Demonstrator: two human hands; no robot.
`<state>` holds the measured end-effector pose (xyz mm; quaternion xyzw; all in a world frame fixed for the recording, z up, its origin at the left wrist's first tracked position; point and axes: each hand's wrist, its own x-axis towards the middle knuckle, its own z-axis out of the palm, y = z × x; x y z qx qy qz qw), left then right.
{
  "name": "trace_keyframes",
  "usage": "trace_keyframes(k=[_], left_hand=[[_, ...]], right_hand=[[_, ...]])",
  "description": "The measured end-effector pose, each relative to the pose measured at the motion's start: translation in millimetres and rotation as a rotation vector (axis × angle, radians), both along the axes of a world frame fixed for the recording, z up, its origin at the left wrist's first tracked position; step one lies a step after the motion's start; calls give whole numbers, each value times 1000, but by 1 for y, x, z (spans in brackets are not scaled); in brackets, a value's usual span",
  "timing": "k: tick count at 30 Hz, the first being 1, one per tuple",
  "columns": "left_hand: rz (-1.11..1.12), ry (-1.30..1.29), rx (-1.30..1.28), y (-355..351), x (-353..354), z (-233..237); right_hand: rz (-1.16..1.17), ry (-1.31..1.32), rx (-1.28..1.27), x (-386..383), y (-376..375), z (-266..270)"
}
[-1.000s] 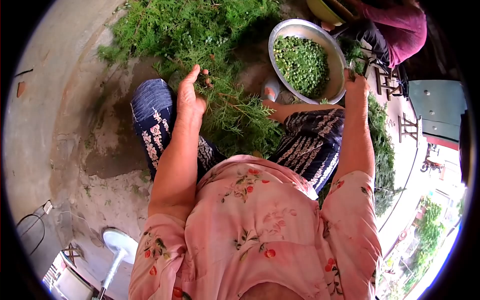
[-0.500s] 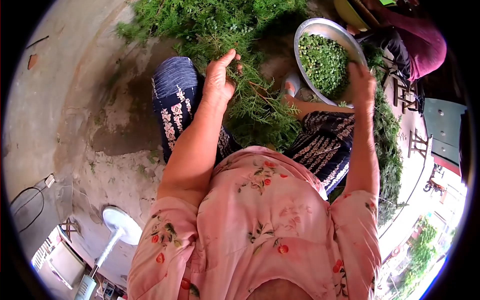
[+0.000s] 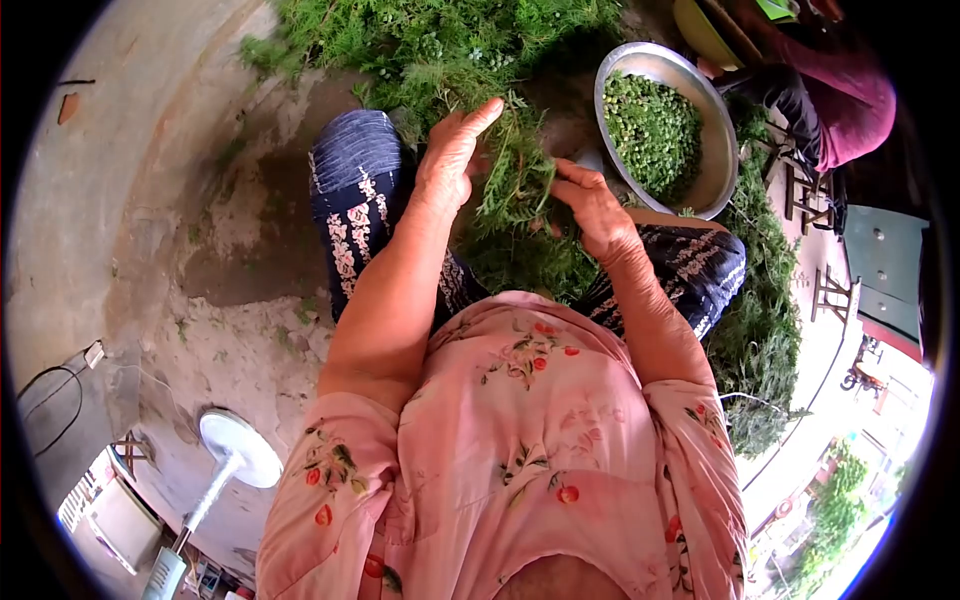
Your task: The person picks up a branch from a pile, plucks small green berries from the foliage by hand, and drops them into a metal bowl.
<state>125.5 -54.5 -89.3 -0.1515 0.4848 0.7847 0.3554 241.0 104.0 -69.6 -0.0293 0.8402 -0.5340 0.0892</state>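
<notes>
My left hand is closed around a feathery evergreen branch, its thumb pointing up and to the right. From the other side my right hand reaches the same branch, fingers bent and pinching at its edge; the fingertips are partly hidden by the foliage. To the right of the branch, a wide metal basin holds many small green cones or berries. Cut greenery also lies in my lap, between my knees.
Ahead lies a large heap of evergreen branches. More cut branches line the floor on my right. A person in a magenta top sits at the upper right, near small wooden stools. A white standing fan is at the lower left.
My right hand has moved left from the basin's rim to the branch. My left hand keeps hold of the branch, which now stands more upright between both hands.
</notes>
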Motion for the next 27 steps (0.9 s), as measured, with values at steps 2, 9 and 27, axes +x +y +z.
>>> trace_keyframes(k=[2,9,27], left_hand=[[-93,143,-103,-3,3,15],[94,29,184,5,7,1],[351,228,234,1,0,-5]], right_hand=[[-294,-283,-357,4,-8,17],[-418,-573,-952,6,-19,17],[-625,-555,-573,68,10,1]])
